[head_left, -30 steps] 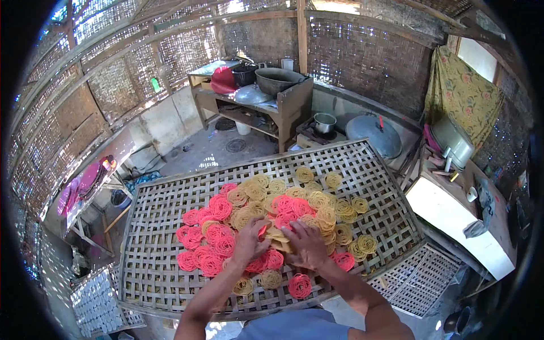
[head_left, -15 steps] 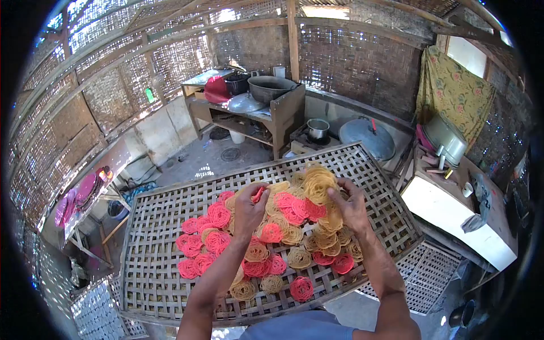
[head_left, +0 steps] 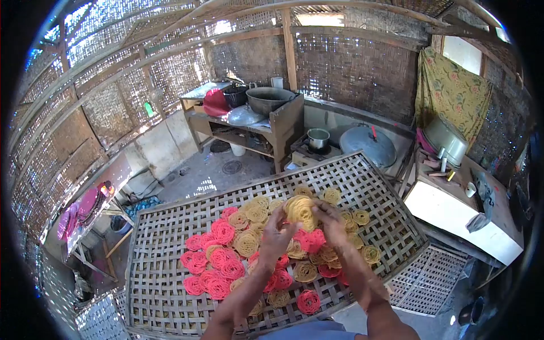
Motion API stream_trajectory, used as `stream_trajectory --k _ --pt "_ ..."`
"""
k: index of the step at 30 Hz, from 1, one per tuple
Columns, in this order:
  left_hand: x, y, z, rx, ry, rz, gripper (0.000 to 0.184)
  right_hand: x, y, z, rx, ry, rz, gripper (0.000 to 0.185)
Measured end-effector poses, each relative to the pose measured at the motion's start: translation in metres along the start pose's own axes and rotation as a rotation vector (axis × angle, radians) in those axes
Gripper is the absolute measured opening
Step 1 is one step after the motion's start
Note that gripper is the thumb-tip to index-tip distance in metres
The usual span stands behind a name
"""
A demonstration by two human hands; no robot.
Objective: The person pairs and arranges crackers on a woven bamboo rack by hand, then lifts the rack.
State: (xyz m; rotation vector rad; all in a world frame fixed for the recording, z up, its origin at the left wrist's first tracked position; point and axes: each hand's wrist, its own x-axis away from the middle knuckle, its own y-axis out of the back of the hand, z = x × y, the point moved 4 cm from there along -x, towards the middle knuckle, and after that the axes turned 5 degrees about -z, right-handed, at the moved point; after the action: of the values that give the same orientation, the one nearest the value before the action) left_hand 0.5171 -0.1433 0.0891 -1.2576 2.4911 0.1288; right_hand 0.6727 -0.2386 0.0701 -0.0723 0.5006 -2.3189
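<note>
1. The left hand (head_left: 276, 231) is curled on one side of a yellow bundle (head_left: 301, 211) of thin, curly rings.
2. The right hand (head_left: 332, 224) is on the other side, so both hands hold the bundle between them.
3. The yellow bundle is up over the back part of the big woven tray (head_left: 161, 241).
4. Some bright pink rings (head_left: 310, 241) are just under the bundle. It is hard to see if the hands touch them too.
5. More pink rings (head_left: 222, 231) lie in a heap to the left, with tan rings (head_left: 246, 242) mixed in.
6. One lone pink ring (head_left: 309, 302) lies near the front edge of the tray.
7. Behind the tray is a small pot (head_left: 318, 140).
</note>
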Motion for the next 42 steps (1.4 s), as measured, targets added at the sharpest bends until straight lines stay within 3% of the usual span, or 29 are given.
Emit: stream_trajectory --k 2,3,10,16,20,24,29,32,33,40,42 --pt "-0.011 0.004 0.001 0.128 0.084 -0.056 0.042 0.004 -0.032 0.014 0.032 0.036 0.038 0.032" --pt "-0.012 0.006 -0.023 0.150 0.010 -0.185 0.023 0.003 -0.043 0.015 0.062 0.094 0.057 0.034" --pt "-0.019 0.051 -0.058 0.263 -0.027 -0.464 0.015 0.000 -0.119 0.046 0.294 0.566 0.096 0.042" --pt "-0.020 0.075 -0.068 0.423 -0.030 -0.469 0.021 0.002 -0.161 0.064 0.510 0.801 0.173 0.050" --pt "-0.023 0.089 -0.049 0.494 -0.031 -0.508 0.021 -0.007 -0.173 0.048 0.380 0.772 0.141 0.045" --pt "-0.027 0.097 -0.035 0.520 0.005 -0.631 0.019 -0.023 -0.171 0.017 0.272 0.583 0.156 0.027" --pt "-0.023 0.113 -0.014 0.489 -0.021 -0.765 0.021 -0.021 -0.156 0.018 -0.411 0.200 0.357 0.018" --pt "-0.019 0.100 -0.034 0.513 -0.012 -0.687 0.020 -0.020 -0.138 0.034 -0.426 0.100 0.297 0.015" --pt "-0.019 0.096 -0.038 0.517 -0.013 -0.653 0.019 -0.019 -0.138 0.043 -0.280 0.255 0.320 0.017" --pt "-0.012 0.079 -0.059 0.251 -0.033 -0.469 0.015 -0.008 -0.146 0.036 0.300 0.368 0.194 0.035" --pt "-0.005 0.087 -0.057 0.198 -0.026 -0.466 0.016 -0.006 -0.146 0.038 0.237 0.324 0.209 0.034"
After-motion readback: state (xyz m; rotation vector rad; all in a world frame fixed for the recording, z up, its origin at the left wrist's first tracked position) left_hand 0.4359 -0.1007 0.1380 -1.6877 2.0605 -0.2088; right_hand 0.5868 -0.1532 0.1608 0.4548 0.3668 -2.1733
